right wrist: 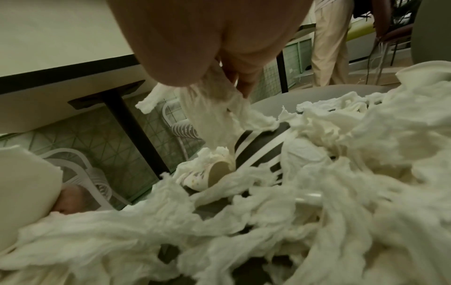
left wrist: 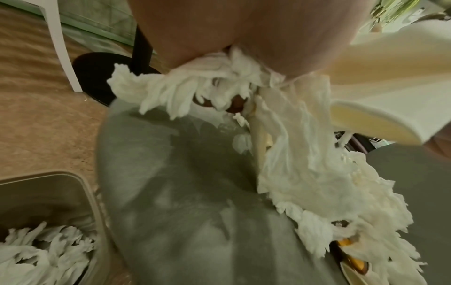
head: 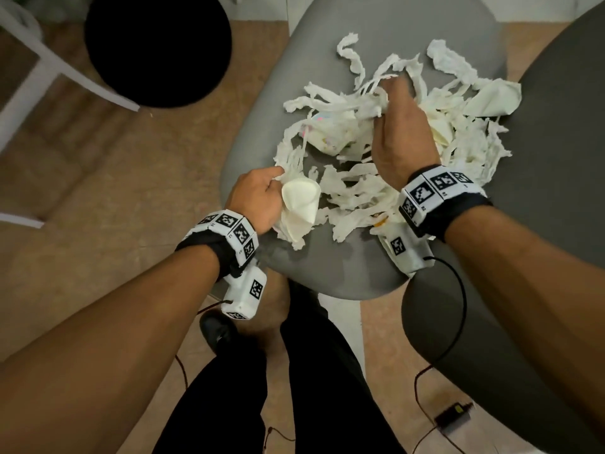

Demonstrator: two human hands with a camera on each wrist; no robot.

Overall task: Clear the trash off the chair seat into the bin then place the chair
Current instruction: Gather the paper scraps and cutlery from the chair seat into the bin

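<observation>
A grey chair seat [head: 327,267] carries a heap of torn white tissue strips [head: 465,149] mixed with crumpled paper cups [head: 491,98]. My left hand [head: 262,194] grips a crushed white paper cup [head: 302,204] together with tissue strips at the seat's near left edge. My right hand [head: 397,126] is curled round a bunch of tissue strips [head: 373,99] in the middle of the heap. In the right wrist view the strips [right wrist: 209,108] hang from the fingers [right wrist: 244,81] over a striped cup [right wrist: 258,150]. The beige bin [left wrist: 80,185], holding tissue scraps, stands low beside the seat in the left wrist view.
A black round table base [head: 157,47] and white chair legs [head: 65,73] stand on the tan floor at the left. The chair's dark backrest [head: 556,191] rises at the right. Another person [right wrist: 329,42] stands far off. Cables trail on the floor [head: 425,378].
</observation>
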